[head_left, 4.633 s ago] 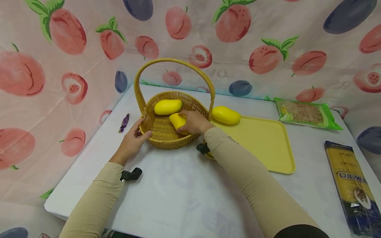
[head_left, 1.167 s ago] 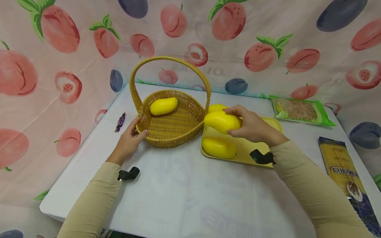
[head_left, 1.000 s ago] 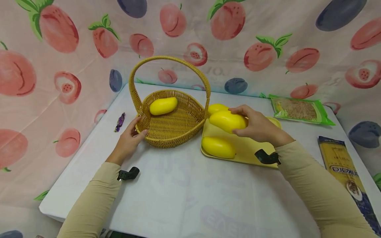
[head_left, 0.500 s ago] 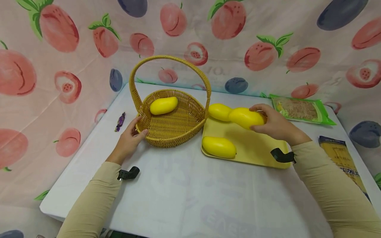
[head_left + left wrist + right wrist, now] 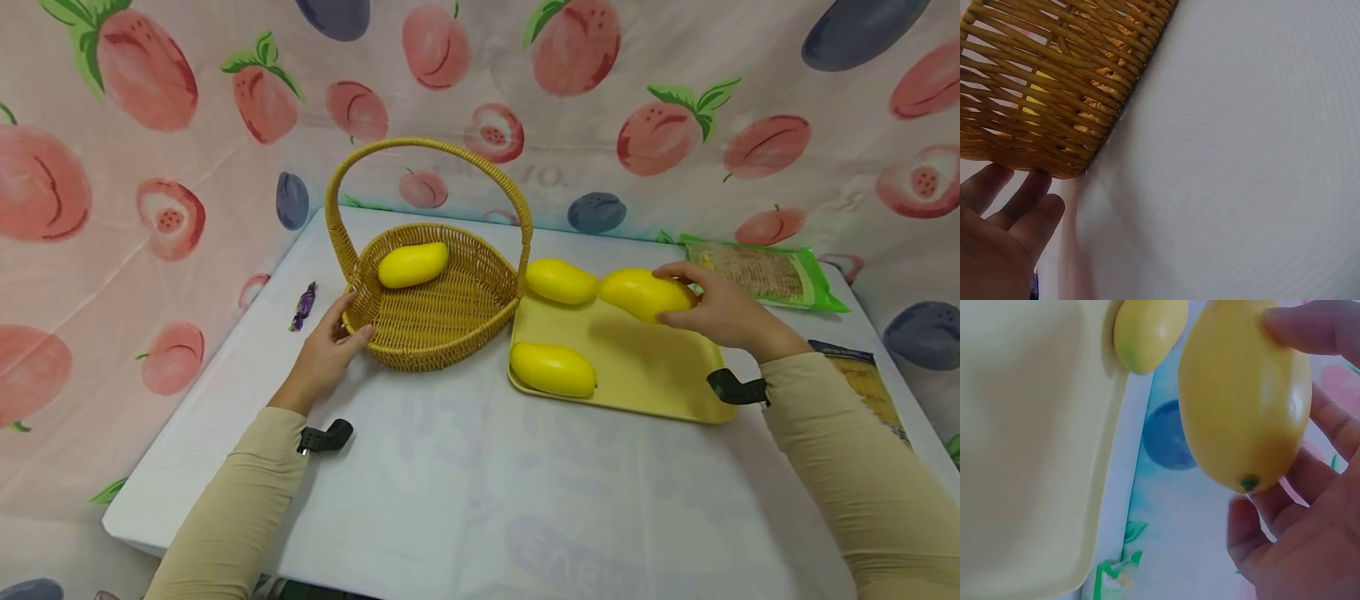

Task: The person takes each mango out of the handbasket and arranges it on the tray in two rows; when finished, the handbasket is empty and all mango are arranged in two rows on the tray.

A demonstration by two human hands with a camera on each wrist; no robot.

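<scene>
My right hand point(image 5: 716, 310) grips a yellow mango point(image 5: 641, 293) between thumb and fingers, over the back right part of the yellow tray point(image 5: 630, 367). In the right wrist view, the held mango point(image 5: 1244, 394) shows a green stem end. Two other mangoes are at the tray: one mango point(image 5: 561, 282) at the back left corner, another mango point(image 5: 553, 370) at the front left. My left hand point(image 5: 324, 354) touches the left side of the wicker basket point(image 5: 442, 350), fingertips against its edge, as the left wrist view also shows. A single mango point(image 5: 412, 265) lies inside the basket.
The basket's tall handle point(image 5: 427, 143) arches up. A purple wrapped candy point(image 5: 303, 307) lies left of the basket. Behind the tray is a green-edged food packet point(image 5: 765, 271); a gold packet point(image 5: 862, 383) at right is partly hidden by my right sleeve. A fruit-print cloth hangs behind.
My right hand has taken a mango out of the basket and carried it right, over the tray. During the last second it moved further right. My left hand has stayed at the basket.
</scene>
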